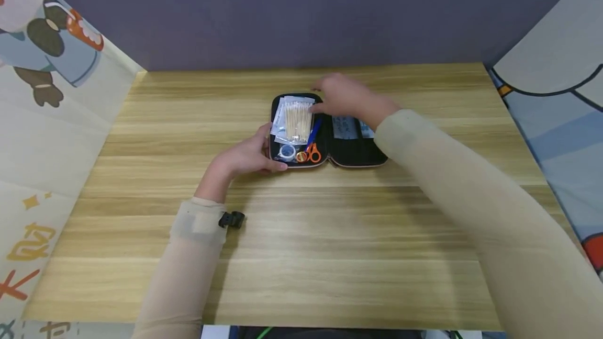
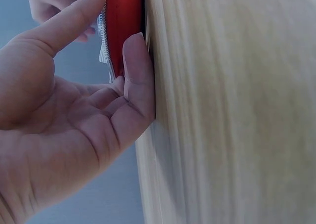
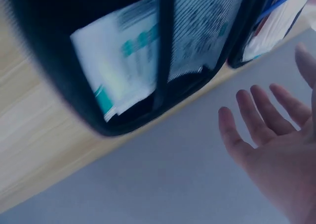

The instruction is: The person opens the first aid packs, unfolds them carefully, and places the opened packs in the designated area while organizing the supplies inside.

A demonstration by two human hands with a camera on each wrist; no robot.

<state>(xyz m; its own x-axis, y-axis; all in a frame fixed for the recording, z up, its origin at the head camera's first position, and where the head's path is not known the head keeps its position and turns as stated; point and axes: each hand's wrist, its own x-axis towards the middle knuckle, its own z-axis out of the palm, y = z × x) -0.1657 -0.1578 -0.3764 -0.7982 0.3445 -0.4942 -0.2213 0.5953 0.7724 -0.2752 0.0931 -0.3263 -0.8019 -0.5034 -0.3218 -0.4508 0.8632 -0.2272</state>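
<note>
A zippered first-aid case (image 1: 355, 158) lies spread out on the table, black inside with a red outer shell (image 2: 124, 23). Its left half holds a bag of cotton swabs (image 1: 298, 123) over white packets (image 1: 279, 124), a roll of white tape (image 1: 287, 152), orange-handled scissors (image 1: 314, 154) and a slim blue item (image 1: 315, 130). My left hand (image 1: 247, 154) grips the case's left edge, thumb at the zipper side and fingers curled against the shell. Over the case's upper middle, beside the swabs, hovers my right hand (image 1: 346, 97), fingers loosely extended and holding nothing.
Packets (image 3: 116, 56) sit behind straps and mesh in the case's right half. The wooden table (image 1: 330, 255) ends at a dark blue-grey partition (image 1: 301, 14) behind, with printed panels on both sides. A black clip (image 1: 232, 219) is on the left sleeve.
</note>
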